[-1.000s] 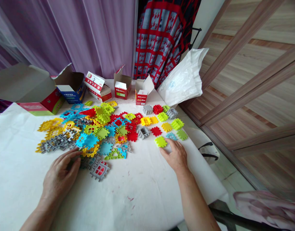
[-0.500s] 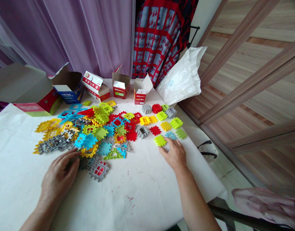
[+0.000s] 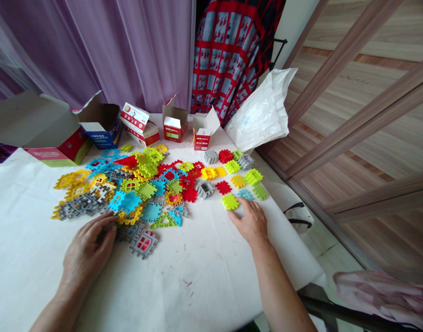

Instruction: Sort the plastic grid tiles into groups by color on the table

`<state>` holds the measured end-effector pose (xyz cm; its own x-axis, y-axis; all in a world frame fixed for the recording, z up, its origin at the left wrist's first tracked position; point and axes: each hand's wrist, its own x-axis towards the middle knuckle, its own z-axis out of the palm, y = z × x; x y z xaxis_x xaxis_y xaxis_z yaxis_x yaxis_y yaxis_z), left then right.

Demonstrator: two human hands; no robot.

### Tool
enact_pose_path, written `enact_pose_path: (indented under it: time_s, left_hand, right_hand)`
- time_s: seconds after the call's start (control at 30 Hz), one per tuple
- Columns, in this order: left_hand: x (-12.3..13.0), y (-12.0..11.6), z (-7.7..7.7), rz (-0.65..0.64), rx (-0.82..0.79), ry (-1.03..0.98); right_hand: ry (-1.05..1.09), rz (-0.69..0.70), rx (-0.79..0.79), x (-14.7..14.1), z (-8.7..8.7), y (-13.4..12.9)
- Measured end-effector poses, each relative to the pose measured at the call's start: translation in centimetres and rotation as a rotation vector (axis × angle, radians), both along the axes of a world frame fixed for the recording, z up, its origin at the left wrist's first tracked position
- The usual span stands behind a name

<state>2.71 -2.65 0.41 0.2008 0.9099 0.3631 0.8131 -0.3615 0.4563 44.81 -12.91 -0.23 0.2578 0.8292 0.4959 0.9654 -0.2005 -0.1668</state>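
A heap of interlocking plastic building tiles in blue, yellow, red, green and grey spreads across the left and middle of the table. My left hand rests at its near left edge, fingers loosely bent, thumb apart, fingertips by a yellow tile. Just right of that hand lies a grey window tile with a red pane. My right hand has thumb and fingers at the edges of a lime-green tile on the table. Beyond it are a red tile and a light-blue tile, partly behind the fingers.
Small stacks of tiles, such as a grey one, stand at the right. Open cardboard boxes, including a blue box and a red box, line the back edge. A white bag leans at the back right corner of the table.
The view has shifted very slightly, so the heap and boxes appear a little further right. Both hands keep the same places by the tiles.
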Motion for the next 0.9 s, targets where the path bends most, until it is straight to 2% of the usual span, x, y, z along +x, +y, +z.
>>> enact_pose_path:
  time_s: [0.13, 0.23, 0.33, 0.4, 0.5, 0.67, 0.9]
  left_hand:
    - [0.0, 0.1, -0.1, 0.002, 0.031, 0.011]
    - [0.0, 0.1, -0.1, -0.011, 0.037, 0.016]
    - [-0.2, 0.2, -0.2, -0.017, 0.043, 0.015]
    - [-0.2, 0.2, -0.3, -0.014, 0.045, 0.011]
    - [-0.3, 0.5, -0.6, -0.009, 0.041, 0.006]
    - [-0.3, 0.7, -0.9, -0.006, 0.042, -0.01]
    - [-0.7, 0.8, -1.4, -0.032, 0.022, 0.007]
  right_hand:
    - [-0.004, 0.027, 0.073, -0.1, 0.3, 0.0]
    - [0.033, 0.108, 0.19, -1.3, 0.9, 0.1]
    - [0.09, 0.327, 0.218, -4.1, 1.5, 0.2]
    - [0.105, 0.493, 0.151, -6.3, 1.5, 0.3]
    - [0.087, 0.617, 0.049, -9.0, 1.0, 0.7]
    - [0.057, 0.608, 0.0, -11.0, 0.3, 1.7]
    - [0.171, 0.465, -0.014, -11.7, 1.1, 2.3]
